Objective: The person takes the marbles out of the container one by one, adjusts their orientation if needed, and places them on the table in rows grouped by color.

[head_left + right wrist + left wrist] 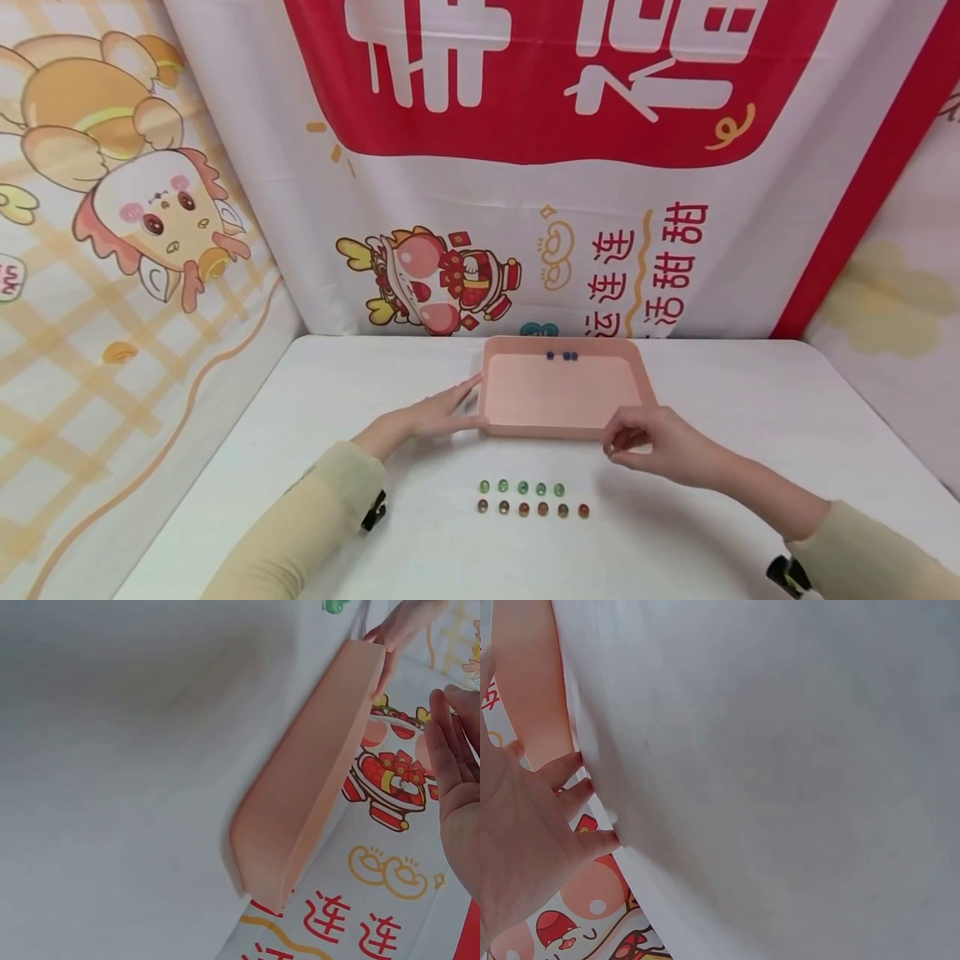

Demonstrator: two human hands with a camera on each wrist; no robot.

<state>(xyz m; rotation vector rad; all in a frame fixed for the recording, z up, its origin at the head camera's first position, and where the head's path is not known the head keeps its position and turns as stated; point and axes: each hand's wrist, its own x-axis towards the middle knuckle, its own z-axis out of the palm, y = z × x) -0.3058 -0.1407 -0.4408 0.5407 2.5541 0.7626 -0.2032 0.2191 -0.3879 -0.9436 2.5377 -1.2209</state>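
A pink tray [555, 432] stands toward the back of the white table, with three dark blue marbles [566, 356] along its far side. My left hand [438, 414] rests at the tray's left side, fingers spread; its fingers [574, 799] also show in the left wrist view. Over the tray's front right corner is my right hand [660, 446], pinching a small brownish marble [608, 449] between thumb and fingertips, mostly covered by them. In front of the tray lie a row of green marbles [522, 487] and, nearer, a row of reddish-brown marbles [523, 509].
The white table [420, 550] meets a printed cloth backdrop [450, 183] just behind the tray. Patterned cloth [135, 350] hangs along the left side, and another cloth [892, 333] along the right.
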